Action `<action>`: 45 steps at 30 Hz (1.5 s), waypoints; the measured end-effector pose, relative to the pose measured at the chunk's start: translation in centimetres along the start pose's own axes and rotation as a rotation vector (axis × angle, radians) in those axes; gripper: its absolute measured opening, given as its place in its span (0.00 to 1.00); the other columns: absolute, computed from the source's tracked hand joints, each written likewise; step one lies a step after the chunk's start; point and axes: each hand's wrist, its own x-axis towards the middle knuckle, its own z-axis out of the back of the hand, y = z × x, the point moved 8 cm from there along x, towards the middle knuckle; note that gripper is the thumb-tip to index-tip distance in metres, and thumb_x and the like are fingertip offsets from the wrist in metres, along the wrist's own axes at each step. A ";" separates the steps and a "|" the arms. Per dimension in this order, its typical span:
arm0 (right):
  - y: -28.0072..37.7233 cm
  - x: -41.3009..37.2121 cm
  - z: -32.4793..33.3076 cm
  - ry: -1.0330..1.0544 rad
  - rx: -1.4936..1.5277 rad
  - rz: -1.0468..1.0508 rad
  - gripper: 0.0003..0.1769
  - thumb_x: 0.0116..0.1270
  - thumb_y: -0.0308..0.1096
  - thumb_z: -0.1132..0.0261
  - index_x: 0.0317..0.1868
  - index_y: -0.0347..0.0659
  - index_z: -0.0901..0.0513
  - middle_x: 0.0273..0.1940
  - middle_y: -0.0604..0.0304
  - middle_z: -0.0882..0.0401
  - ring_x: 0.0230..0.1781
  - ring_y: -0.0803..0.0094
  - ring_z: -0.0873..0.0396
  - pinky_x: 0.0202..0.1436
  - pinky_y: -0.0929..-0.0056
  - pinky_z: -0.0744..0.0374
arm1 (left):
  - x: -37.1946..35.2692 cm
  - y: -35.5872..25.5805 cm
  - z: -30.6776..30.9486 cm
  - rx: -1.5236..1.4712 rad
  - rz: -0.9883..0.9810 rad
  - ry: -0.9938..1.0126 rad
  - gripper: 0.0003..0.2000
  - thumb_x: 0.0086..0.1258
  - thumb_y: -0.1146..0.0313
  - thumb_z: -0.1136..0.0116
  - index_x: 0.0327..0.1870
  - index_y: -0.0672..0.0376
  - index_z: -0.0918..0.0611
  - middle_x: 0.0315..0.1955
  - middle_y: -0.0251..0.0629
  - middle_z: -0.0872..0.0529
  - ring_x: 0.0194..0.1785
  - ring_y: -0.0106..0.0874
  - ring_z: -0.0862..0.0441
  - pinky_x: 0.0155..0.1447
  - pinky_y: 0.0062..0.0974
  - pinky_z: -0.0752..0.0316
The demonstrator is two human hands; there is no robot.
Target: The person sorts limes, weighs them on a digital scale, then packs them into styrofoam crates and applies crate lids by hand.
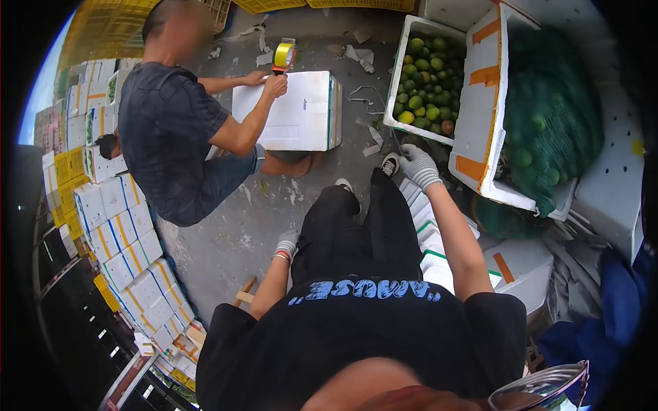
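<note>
My right hand, in a grey striped glove, is closed beside my right shoe, just below the near corner of a white foam box of green and yellow citrus fruit. A thin dark thing sticks up from its fingers, too small to name. My left hand, gloved too, rests against my left thigh; its fingers are partly hidden, and I cannot make out their pose. A person crouches at the left, a yellow tape dispenser in one hand over a closed white box.
Stacked white boxes line the left side. At the right, an upright foam box stands beside a green net sack of fruit. White boxes with green edges lie by my right leg. Scraps litter the floor.
</note>
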 end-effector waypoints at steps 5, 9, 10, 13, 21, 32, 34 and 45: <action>3.6 8.3 -0.5 0.173 -0.085 0.073 0.20 0.54 0.42 0.44 0.47 0.43 0.24 0.39 0.49 0.21 0.42 0.55 0.24 0.48 0.65 0.28 | -2.1 -16.4 13.3 -0.417 0.285 -0.162 0.21 0.57 0.64 0.47 0.52 0.63 0.26 0.48 0.48 0.23 0.54 0.37 0.27 0.58 0.26 0.35; 6.7 11.5 0.3 0.290 -0.096 -0.073 0.25 0.60 0.53 0.49 0.46 0.43 0.23 0.40 0.48 0.21 0.44 0.56 0.24 0.49 0.67 0.28 | 3.1 -20.4 14.7 -0.485 0.253 -0.161 0.23 0.56 0.62 0.46 0.53 0.63 0.27 0.51 0.51 0.25 0.56 0.40 0.29 0.60 0.27 0.36; 7.4 12.4 0.4 0.308 -0.101 -0.100 0.26 0.61 0.55 0.50 0.46 0.44 0.23 0.40 0.48 0.21 0.44 0.56 0.24 0.49 0.67 0.28 | 4.3 -21.4 15.1 -0.466 0.238 -0.169 0.24 0.56 0.61 0.46 0.54 0.64 0.28 0.51 0.51 0.26 0.57 0.41 0.29 0.60 0.28 0.36; 8.0 16.2 -1.2 0.345 -0.114 -0.094 0.27 0.60 0.56 0.49 0.47 0.41 0.24 0.42 0.48 0.22 0.46 0.55 0.25 0.52 0.67 0.29 | 7.5 -23.3 16.9 -0.400 0.243 -0.158 0.26 0.55 0.58 0.45 0.54 0.64 0.28 0.52 0.52 0.27 0.57 0.42 0.30 0.60 0.29 0.37; 16.9 32.5 -6.2 0.372 -0.113 0.028 0.25 0.57 0.47 0.44 0.51 0.38 0.26 0.48 0.45 0.26 0.50 0.54 0.28 0.54 0.66 0.31 | 18.6 -23.7 17.5 -0.809 0.484 -0.140 0.34 0.51 0.52 0.41 0.53 0.73 0.31 0.49 0.55 0.25 0.53 0.43 0.28 0.53 0.30 0.33; 18.9 52.6 -32.8 0.565 -0.471 0.338 0.40 0.57 0.58 0.46 0.62 0.39 0.42 0.64 0.51 0.43 0.65 0.62 0.45 0.66 0.60 0.46 | 32.5 -18.7 0.8 -2.103 1.125 -0.254 0.38 0.53 0.42 0.42 0.59 0.60 0.35 0.56 0.38 0.30 0.56 0.37 0.32 0.62 0.32 0.37; 18.4 53.9 -35.3 0.625 -0.400 0.274 0.39 0.59 0.59 0.49 0.63 0.40 0.42 0.64 0.52 0.43 0.64 0.60 0.43 0.65 0.60 0.44 | 33.2 -16.7 -0.5 -2.052 1.105 -0.426 0.38 0.53 0.43 0.41 0.60 0.58 0.36 0.54 0.38 0.29 0.55 0.38 0.31 0.59 0.35 0.35; 19.5 53.9 -34.4 0.514 -0.340 0.358 0.27 0.58 0.54 0.45 0.49 0.40 0.28 0.44 0.50 0.24 0.45 0.56 0.26 0.48 0.63 0.27 | 31.6 -13.7 -3.2 -1.794 1.147 -0.578 0.27 0.58 0.57 0.41 0.52 0.69 0.29 0.47 0.47 0.25 0.51 0.41 0.29 0.57 0.37 0.34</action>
